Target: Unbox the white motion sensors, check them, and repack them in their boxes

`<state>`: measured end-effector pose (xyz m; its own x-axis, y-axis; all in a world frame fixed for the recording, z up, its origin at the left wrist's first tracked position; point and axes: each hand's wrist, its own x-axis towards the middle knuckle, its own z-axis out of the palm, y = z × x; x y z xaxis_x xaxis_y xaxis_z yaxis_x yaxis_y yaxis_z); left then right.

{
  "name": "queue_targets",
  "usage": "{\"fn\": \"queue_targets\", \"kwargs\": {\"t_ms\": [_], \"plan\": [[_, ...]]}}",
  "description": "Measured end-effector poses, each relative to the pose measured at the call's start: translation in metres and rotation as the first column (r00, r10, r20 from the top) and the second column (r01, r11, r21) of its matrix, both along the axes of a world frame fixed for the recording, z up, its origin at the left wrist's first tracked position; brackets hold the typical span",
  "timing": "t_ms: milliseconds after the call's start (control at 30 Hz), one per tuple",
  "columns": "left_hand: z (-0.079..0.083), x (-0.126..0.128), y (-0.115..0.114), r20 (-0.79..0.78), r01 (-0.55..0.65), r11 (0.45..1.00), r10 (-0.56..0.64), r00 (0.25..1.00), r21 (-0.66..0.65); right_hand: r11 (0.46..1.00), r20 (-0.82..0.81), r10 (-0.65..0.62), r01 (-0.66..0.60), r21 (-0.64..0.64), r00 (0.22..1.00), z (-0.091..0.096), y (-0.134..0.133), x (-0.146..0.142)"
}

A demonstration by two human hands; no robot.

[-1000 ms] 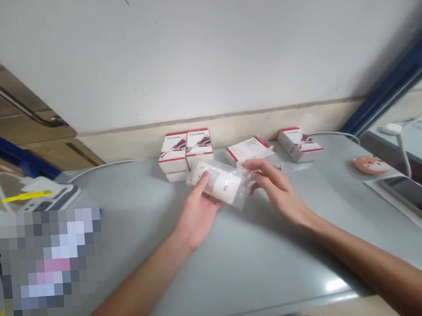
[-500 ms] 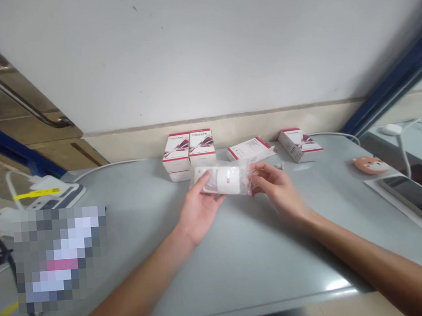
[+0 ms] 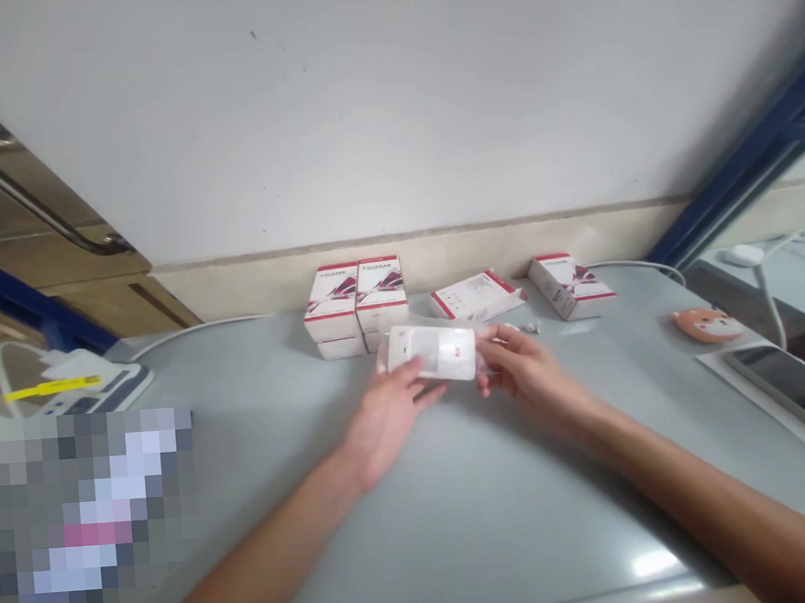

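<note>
A white device with a yellow strip (image 3: 81, 388) sits at the far left of the table (image 3: 526, 486). The left hand (image 3: 387, 422), fingers loosely spread, and the right hand (image 3: 528, 375), curled half shut, jointly grip a white gadget (image 3: 434, 352) in clear plastic, just in front of stacked boxes (image 3: 334, 311). A flat box (image 3: 477, 296), a tilted box (image 3: 571, 286), an orange animal-face pad (image 3: 707, 324) and a tablet (image 3: 798, 384) lie further right.

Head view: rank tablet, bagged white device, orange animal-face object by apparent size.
Largest to smallest: tablet; white device in clear plastic; orange animal-face object. The device sits nearer the camera, so its rank over the object is unsure.
</note>
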<state>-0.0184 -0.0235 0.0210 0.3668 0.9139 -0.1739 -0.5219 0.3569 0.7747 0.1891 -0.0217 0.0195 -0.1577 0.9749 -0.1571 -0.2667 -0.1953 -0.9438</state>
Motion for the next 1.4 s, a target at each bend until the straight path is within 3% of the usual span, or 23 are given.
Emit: {"fn": "queue_targets", "kwargs": {"t_ms": [100,233,367,433,500,567,700,800,867,967,1067,1133,1200,1300,1400], "plan": [[0.002,-0.001,-0.002,-0.132,-0.027,0.993,0.042,0.990,0.117,0.998,-0.030,-0.011,0.010,-0.055,0.999,0.006,0.005,0.009],[0.003,-0.003,0.000,-0.253,-0.099,0.970,0.155,0.955,0.220,0.991,-0.103,0.086,-0.096,-0.096,0.991,0.010,0.010,0.018],[0.000,-0.006,0.005,-0.410,-0.090,0.929,0.244,0.879,0.359,0.984,-0.157,0.085,-0.107,-0.139,0.984,0.008,0.011,0.020],[-0.002,-0.007,0.007,-0.460,-0.116,0.877,0.352,0.815,0.466,0.990,-0.120,0.061,-0.076,-0.121,0.991,0.008,0.010,0.020],[-0.002,-0.009,0.007,-0.493,-0.118,0.804,0.465,0.735,0.583,0.997,-0.063,0.058,-0.061,-0.049,0.996,0.008,0.010,0.019],[-0.002,-0.012,0.006,-0.535,-0.078,0.765,0.515,0.670,0.639,0.997,0.029,0.051,-0.053,0.064,0.998,0.007,0.010,0.018],[-0.002,-0.018,0.003,-0.675,0.050,0.810,0.450,0.584,0.584,0.956,0.259,-0.043,-0.036,0.291,0.965,0.002,0.010,0.015],[-0.003,-0.022,0.003,-0.769,0.181,0.840,0.353,0.533,0.511,0.929,0.372,-0.120,-0.028,0.369,0.921,-0.005,0.008,0.012],[0.000,-0.023,0.005,-0.790,0.233,0.864,0.257,0.556,0.445,0.917,0.450,-0.143,-0.054,0.395,0.882,-0.008,0.007,0.011],[0.008,-0.027,0.007,-0.725,0.316,0.906,-0.016,0.689,0.280,0.903,0.553,-0.149,-0.115,0.415,0.820,-0.010,0.006,0.014],[0.015,-0.030,0.009,-0.516,0.445,0.891,-0.340,0.786,0.090,0.900,0.578,-0.135,-0.144,0.411,0.805,-0.009,0.008,0.018],[0.016,-0.029,0.009,-0.335,0.496,0.868,-0.469,0.817,-0.007,0.901,0.536,-0.105,-0.148,0.408,0.838,-0.007,0.010,0.019],[0.017,-0.027,0.009,-0.157,0.493,0.867,-0.499,0.852,-0.078,0.905,0.474,-0.083,-0.133,0.404,0.876,-0.005,0.012,0.019],[0.018,-0.025,0.007,0.045,0.391,0.912,-0.388,0.920,-0.126,0.912,0.425,-0.105,-0.084,0.402,0.899,-0.004,0.012,0.018],[0.022,-0.029,0.005,0.151,0.332,0.942,-0.320,0.935,-0.058,0.921,0.418,-0.091,-0.084,0.381,0.904,-0.006,0.010,0.015]]}}
